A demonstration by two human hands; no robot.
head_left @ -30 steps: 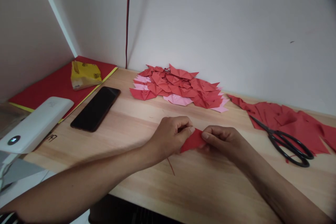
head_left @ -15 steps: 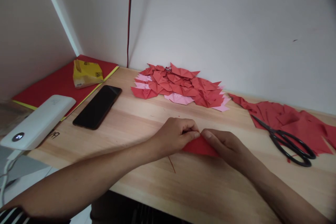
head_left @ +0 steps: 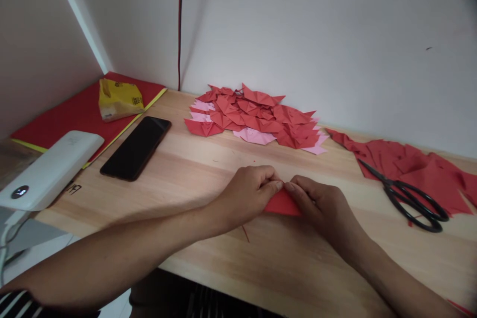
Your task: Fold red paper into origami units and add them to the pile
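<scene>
Between my two hands is a piece of red paper [head_left: 283, 204], partly covered by my fingers. My left hand [head_left: 255, 189] pinches its upper edge with thumb and forefinger. Close beside it, my right hand [head_left: 316, 201] grips the same edge, thumb on top, the tips of both thumbs almost meeting. A thin red paper strip [head_left: 245, 233] lies on the table just below my left hand. Beyond my hands sits a pile of folded red and pink paper shapes [head_left: 257, 114] with pointed ends.
Black-handled scissors [head_left: 413, 201] rest at the right against crumpled red paper scraps [head_left: 417, 164]. On the left are a black phone [head_left: 137, 149], a white power bank [head_left: 55, 169] with a cable, and a yellow packet [head_left: 121, 99] on a red sheet [head_left: 59, 109]. A wall rises behind the table.
My right hand's fingers have curled further around the paper, and less of the red shows between my hands. The whole view has shifted slightly; the other things stay in place.
</scene>
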